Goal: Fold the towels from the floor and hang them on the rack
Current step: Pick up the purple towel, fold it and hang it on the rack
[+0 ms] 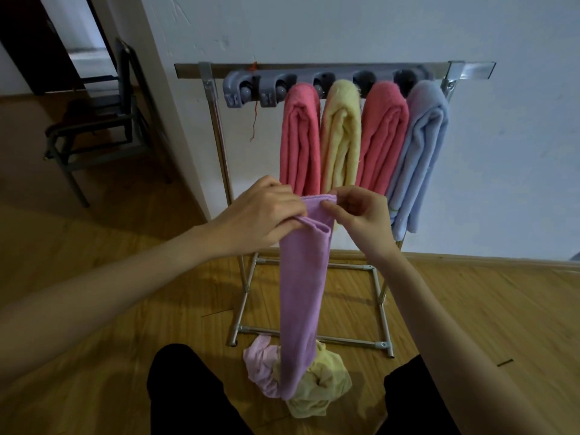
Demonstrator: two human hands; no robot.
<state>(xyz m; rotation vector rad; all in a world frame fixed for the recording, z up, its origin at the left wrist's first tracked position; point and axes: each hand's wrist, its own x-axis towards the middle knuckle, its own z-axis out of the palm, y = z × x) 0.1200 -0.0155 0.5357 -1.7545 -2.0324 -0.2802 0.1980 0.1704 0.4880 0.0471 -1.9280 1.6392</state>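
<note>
A purple towel [301, 293], folded into a long narrow strip, hangs down from both hands in front of the rack. My left hand [260, 211] grips its top edge from the left. My right hand [361, 215] pinches the same top edge from the right. The towel's lower end reaches a heap on the floor, where a pale pink towel [259, 365] and a yellow towel [323, 384] lie crumpled. On the metal rack [314, 70] hang several folded towels: pink [301, 136], yellow [340, 136], pink [384, 133] and blue [420, 146].
The rack's grey clip strip [248, 87] has free clips at its left end. Its metal base frame [314, 335] lies on the wooden floor just behind the heap. A dark chair [97, 120] stands at the left by a doorway. My dark-trousered legs flank the heap.
</note>
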